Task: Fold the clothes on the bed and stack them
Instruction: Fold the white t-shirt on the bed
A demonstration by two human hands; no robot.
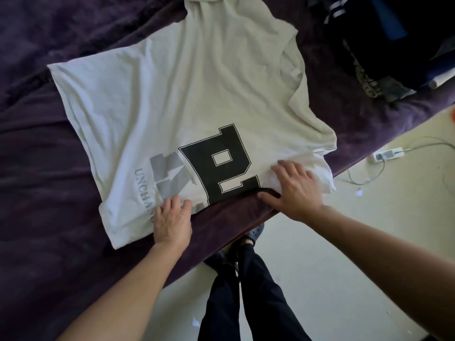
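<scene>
dark purple plush bed (49,168), cream t-shirt with black block print (172,94) flat mid-bed, dark clothes pile (384,50) at 1 o'clock

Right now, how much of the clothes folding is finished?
Done: not much; no folded stack shows. In hand: the shirt lies spread on the bed, with the left grip and right grip pressing flat on its near edge. Left: folding the shirt, then the dark pile at the far corner, which looks unfolded, and stacking them.
</scene>
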